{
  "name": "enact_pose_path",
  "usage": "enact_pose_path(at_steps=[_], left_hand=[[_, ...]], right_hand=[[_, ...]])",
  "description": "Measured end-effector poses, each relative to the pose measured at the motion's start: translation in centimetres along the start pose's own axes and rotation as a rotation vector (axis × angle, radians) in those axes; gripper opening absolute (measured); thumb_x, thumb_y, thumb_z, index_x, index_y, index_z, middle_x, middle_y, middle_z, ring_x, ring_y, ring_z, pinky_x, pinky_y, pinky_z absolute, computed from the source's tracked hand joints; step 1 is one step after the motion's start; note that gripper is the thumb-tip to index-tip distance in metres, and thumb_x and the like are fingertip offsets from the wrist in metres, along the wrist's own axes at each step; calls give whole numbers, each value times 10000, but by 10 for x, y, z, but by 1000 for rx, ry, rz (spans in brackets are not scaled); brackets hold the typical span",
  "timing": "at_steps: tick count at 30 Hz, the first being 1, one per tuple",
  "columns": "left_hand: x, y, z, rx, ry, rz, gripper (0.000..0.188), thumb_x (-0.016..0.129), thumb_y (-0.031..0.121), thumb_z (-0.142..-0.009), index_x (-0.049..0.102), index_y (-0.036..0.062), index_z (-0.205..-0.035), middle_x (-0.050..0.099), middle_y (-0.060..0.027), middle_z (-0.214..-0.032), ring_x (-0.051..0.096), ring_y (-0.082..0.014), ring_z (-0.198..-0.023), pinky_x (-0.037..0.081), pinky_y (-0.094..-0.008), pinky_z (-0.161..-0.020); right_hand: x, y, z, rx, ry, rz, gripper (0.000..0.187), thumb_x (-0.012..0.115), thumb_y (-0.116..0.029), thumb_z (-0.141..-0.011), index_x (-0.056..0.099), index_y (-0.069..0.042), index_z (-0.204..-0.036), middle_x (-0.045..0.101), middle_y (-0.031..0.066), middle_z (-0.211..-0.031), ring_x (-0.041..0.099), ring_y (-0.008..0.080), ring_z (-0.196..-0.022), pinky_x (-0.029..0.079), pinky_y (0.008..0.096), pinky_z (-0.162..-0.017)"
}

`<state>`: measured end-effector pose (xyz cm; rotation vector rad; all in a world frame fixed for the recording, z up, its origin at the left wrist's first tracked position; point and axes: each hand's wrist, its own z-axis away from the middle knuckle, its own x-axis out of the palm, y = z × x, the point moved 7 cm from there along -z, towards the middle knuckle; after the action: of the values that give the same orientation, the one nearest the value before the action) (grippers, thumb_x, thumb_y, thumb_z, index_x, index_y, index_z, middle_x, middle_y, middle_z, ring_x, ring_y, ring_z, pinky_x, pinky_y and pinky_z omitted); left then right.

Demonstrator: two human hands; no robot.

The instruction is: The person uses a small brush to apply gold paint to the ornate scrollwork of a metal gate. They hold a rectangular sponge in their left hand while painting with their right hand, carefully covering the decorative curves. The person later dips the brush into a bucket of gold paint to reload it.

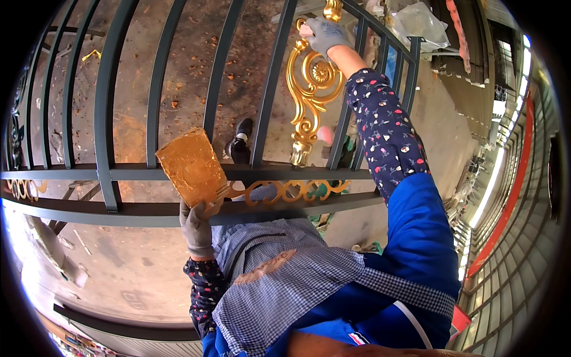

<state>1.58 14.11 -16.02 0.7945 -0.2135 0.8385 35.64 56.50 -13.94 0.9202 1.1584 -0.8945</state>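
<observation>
My left hand (197, 229), in a grey glove, grips the lower edge of a flat square board (189, 163) smeared with gold-brown paint. The board is tilted above the lower rails of a dark grey metal railing (106, 101). Far forward on the right, my right hand (328, 37), also gloved, is closed on a small pale pink pad (306, 30). It holds the pad at the upper part of a gold scroll ornament (320, 72) with a rosette, fixed between two upright bars. Whether the pad touches the ornament is hard to tell.
A row of smaller gold scrolls (285, 191) runs between the two lower rails. Beneath the railing, a dark shoe (244, 128) stands on the stained floor. Clear plastic sheeting (419, 27) lies at the far right. A yellow scrap (91, 55) lies far left.
</observation>
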Motion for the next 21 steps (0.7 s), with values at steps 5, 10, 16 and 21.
enact_pose_path(at_steps=[5, 10, 16, 21], left_hand=[[-6, -1, 0, 13, 52, -3, 359, 595, 69, -881, 578, -11, -1230, 641, -92, -1160, 611, -183, -1066, 477, -317, -951], [-13, -2, 0, 16, 75, -1, 352, 585, 58, -883, 574, -13, -1228, 639, -97, -1168, 606, -188, -1080, 462, -322, -972], [-13, -3, -1, 1, 62, 45, 358, 586, 62, -884, 571, -12, -1233, 632, -103, -1186, 599, -195, -1097, 455, -330, -987], [-11, -2, -2, 8, 53, 29, 373, 591, 68, -882, 564, -15, -1245, 630, -103, -1189, 599, -195, -1100, 454, -328, -990]], right_hand=[[-10, -2, -13, -22, -134, -7, 298, 605, -207, -837, 627, -161, -1130, 635, 94, -1186, 604, 333, -1131, 488, 470, -933], [-4, -10, -4, -157, -190, 51, 331, 619, -126, -832, 602, -162, -1161, 624, 89, -1185, 595, 323, -1141, 493, 456, -931], [-6, -4, -14, -128, -123, 0, 332, 580, -93, -851, 589, -130, -1181, 612, 106, -1198, 594, 334, -1125, 479, 446, -952], [2, -13, -7, -215, -162, 18, 348, 596, -109, -839, 602, -152, -1184, 614, 113, -1200, 595, 348, -1122, 490, 448, -935]])
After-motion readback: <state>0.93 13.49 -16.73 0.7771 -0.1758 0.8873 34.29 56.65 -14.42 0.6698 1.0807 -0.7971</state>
